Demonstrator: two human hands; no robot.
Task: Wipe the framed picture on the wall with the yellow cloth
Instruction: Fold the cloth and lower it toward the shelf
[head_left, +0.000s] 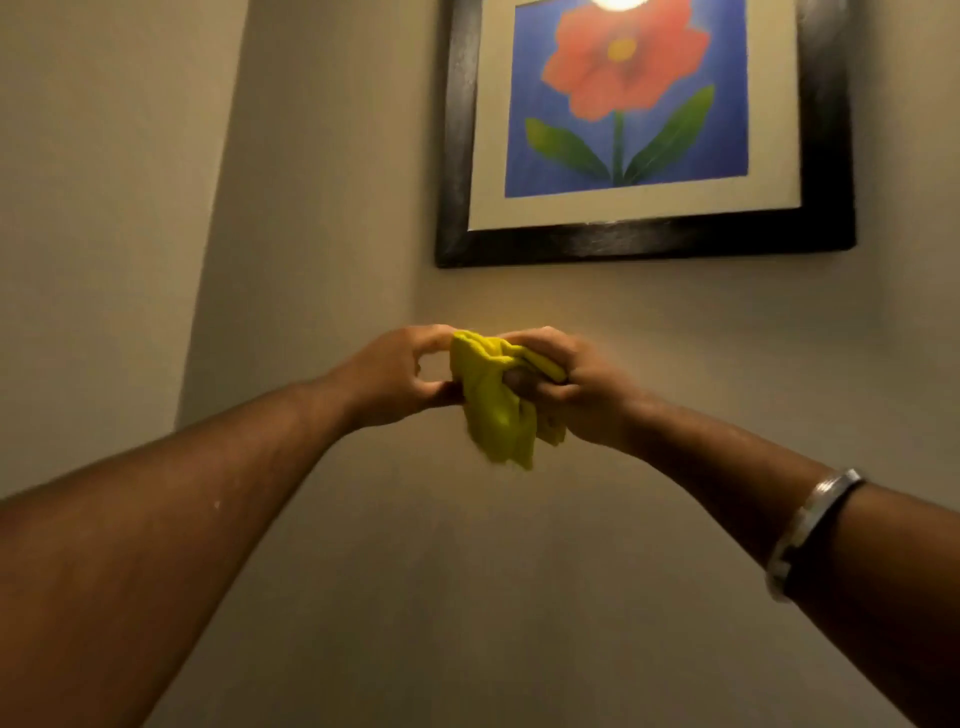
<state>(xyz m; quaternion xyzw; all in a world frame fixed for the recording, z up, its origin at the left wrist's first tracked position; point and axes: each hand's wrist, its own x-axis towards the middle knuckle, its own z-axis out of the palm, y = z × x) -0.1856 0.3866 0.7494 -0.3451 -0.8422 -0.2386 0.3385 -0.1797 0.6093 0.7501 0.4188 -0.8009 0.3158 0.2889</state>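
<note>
The framed picture (644, 241) hangs high on the wall, upper right: a black frame, cream mount, and a red flower with green leaves on blue. Its top is cut off by the view. Below it, both my arms reach forward. A bunched yellow cloth (493, 405) hangs between my hands, well under the frame and apart from it. My left hand (395, 379) pinches the cloth's left edge with thumb and fingers. My right hand (566, 384) grips the cloth's right side in closed fingers.
A plain beige wall (519, 571) fills the view. An inside wall corner (218, 208) runs down at the left. A bright lamp reflection (618, 4) glares at the picture's top edge. A metal bracelet and dark band (810, 525) sit on my right forearm.
</note>
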